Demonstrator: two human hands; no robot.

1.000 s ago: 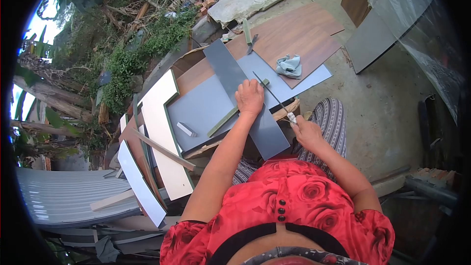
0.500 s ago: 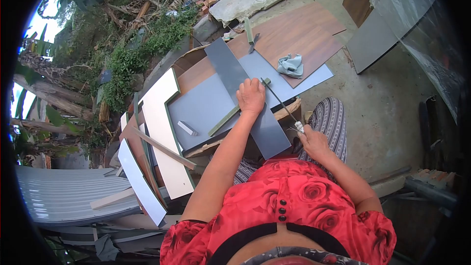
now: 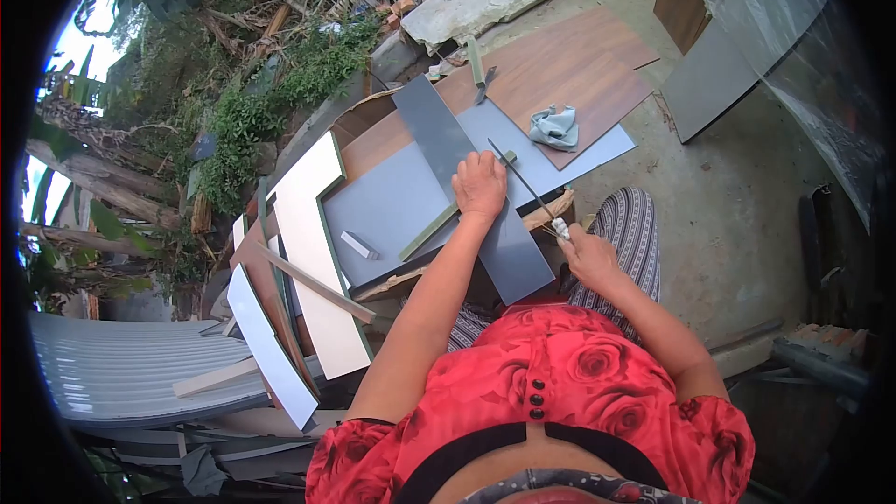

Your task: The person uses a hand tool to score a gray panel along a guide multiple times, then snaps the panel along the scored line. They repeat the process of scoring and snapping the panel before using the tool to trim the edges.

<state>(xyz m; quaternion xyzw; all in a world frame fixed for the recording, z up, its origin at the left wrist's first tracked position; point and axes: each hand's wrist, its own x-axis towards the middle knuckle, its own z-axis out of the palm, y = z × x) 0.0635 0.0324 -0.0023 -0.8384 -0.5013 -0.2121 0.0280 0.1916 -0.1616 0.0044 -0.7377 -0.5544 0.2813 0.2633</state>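
Note:
My left hand (image 3: 480,185) presses flat on a long dark grey panel (image 3: 467,177) that lies across a lighter grey board (image 3: 392,201), right over a narrow greenish strip (image 3: 431,229). My right hand (image 3: 588,257) grips the pale handle of a thin saw blade (image 3: 525,182), whose blade runs up along the right edge of the dark grey panel. I wear a red rose-print top, and a striped trouser knee (image 3: 630,224) sits beside the right hand.
A crumpled grey-blue cloth (image 3: 555,127) lies on a brown wood-grain sheet (image 3: 569,65). A small grey offcut (image 3: 359,245) rests on the lighter board. White panels (image 3: 317,252) and scrap strips lean at left, corrugated sheet (image 3: 140,364) below. Concrete floor at right, a grey panel (image 3: 705,79) on it.
My right hand drew the saw back toward me half a second ago and has pushed it forward again. My left hand stays on the panel.

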